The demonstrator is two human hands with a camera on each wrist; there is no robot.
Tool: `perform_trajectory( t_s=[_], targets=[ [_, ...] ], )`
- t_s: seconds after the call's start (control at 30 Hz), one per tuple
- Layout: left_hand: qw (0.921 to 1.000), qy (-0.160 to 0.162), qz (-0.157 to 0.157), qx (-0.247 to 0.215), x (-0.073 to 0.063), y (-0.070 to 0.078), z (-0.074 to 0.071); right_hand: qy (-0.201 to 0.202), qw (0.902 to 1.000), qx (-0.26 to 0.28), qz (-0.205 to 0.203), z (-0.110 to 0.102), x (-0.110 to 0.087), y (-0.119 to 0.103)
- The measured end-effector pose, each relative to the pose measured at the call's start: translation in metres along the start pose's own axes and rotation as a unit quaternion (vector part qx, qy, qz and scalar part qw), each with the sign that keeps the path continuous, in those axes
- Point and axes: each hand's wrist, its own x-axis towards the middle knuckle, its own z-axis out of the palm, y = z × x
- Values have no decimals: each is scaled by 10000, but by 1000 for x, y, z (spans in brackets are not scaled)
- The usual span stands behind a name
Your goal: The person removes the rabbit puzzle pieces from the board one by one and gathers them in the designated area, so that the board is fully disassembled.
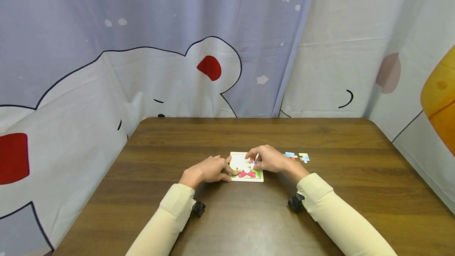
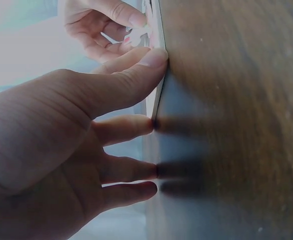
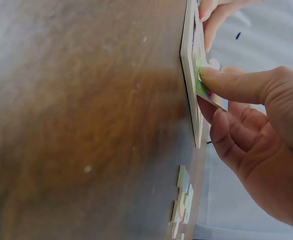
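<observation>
A small jigsaw puzzle board [image 1: 239, 159] with a pale frame and a pink and green picture along its near side lies flat on the table. My left hand [image 1: 210, 169] steadies its left side, the thumb at the near corner and the index finger over the picture. The other left fingers [image 2: 129, 169] are spread and fairly straight, tips down at the tabletop. At the board's right side, my right hand [image 1: 271, 159] pinches a colourful puzzle piece [image 3: 214, 97] between thumb and fingers. That piece is tilted, with one edge right at the board's surface.
Just right of the right hand, loose puzzle pieces [image 1: 304, 157] lie on the brown wooden table [image 1: 337, 204]; in the right wrist view several loose pieces [image 3: 184, 197] sit close together. A printed curtain [image 1: 149, 78] hangs behind the table's far edge.
</observation>
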Motion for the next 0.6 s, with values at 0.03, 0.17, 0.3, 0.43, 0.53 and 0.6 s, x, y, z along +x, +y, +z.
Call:
perform_trajectory(
  t_s=[0.03,0.17,0.3,0.43,0.53,0.6],
  targets=[
    [10000,-5,-7,8,0,0,-1,-9,10000,-10,-27,0,0,-1],
    [10000,28,32,18,0,2,-2,-95,9999,61,-36,-1,0,-4],
    [9999,58,70,125,1,5,-2,-156,9999,68,19,-1,1,-5],
    [9991,2,122,412,1,14,-2,-129,9999,19,22,-1,1,-5],
    [9980,-151,161,587,1,23,0,-118,9999,6,2,-1,0,-6],
    [9972,-329,92,671,0,28,1,-114,9999,4,-11,-1,0,-6]
  ],
)
